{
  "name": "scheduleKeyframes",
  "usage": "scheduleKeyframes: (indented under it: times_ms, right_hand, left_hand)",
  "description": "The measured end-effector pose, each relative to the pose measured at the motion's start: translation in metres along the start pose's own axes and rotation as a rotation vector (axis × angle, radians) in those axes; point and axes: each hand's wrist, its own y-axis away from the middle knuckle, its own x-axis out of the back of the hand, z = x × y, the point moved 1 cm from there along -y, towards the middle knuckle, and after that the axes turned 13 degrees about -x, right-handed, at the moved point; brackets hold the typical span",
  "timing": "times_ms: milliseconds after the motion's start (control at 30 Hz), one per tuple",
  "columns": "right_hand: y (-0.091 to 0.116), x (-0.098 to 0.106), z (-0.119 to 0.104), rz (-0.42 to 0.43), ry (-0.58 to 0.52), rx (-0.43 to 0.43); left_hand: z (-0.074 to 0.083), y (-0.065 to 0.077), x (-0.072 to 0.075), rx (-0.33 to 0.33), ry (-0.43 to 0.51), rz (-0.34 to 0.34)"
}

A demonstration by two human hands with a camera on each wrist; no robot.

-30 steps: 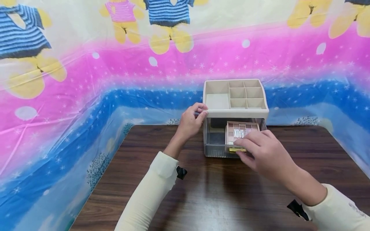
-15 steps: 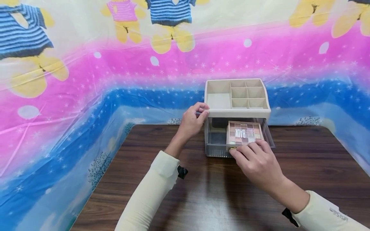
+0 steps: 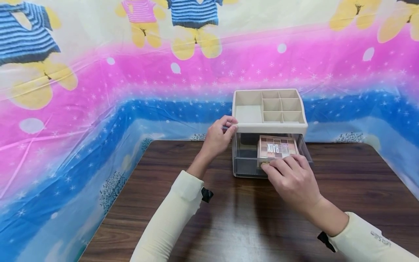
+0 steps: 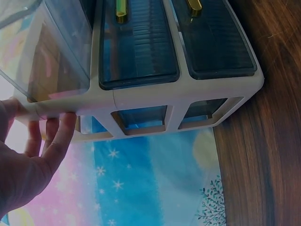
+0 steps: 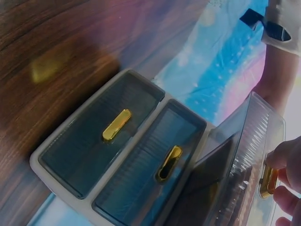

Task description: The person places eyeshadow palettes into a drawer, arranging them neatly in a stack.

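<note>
A cream desktop organizer (image 3: pixel 271 128) with smoky see-through drawers stands at the back of the table. Its top drawer (image 3: pixel 246 165) is pulled out, with an eyeshadow palette (image 3: pixel 276 146) lettered "BACK" lying inside. My left hand (image 3: pixel 217 134) grips the organizer's upper left front edge, thumb and fingers on either side of the frame in the left wrist view. At the drawer front, my right hand (image 3: pixel 292 182) pinches the gold handle (image 5: pixel 269 181) between thumb and fingers. The fingers cover part of the palette in the head view.
Two lower drawers, the middle drawer (image 5: pixel 150 155) and the bottom drawer (image 5: pixel 101 136), are closed, each with a gold handle. Divided compartments (image 3: pixel 281 105) fill the organizer's top. A brown wood-grain table (image 3: pixel 157 182) lies beneath; a printed sheet (image 3: pixel 183 87) hangs behind.
My right hand has moved left along the drawer front and taken hold of the handle. The drawer's front edge has shifted slightly toward the organizer. The left hand stays put.
</note>
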Motion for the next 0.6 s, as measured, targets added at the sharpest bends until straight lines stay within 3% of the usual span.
scheduleKeyframes:
  times_ms: [200, 433, 600]
  right_hand:
    - [-0.001, -0.015, 0.009, 0.004, -0.001, -0.052]
    - [-0.003, -0.036, 0.023, -0.097, 0.032, -0.151]
    - [-0.006, -0.052, 0.033, -0.104, 0.077, -0.174]
  left_hand:
    - [-0.001, 0.000, 0.000, 0.000, 0.001, -0.001]
    - [-0.001, 0.000, 0.000, 0.001, 0.005, -0.001]
    - [-0.002, 0.000, 0.000, -0.006, 0.002, -0.002]
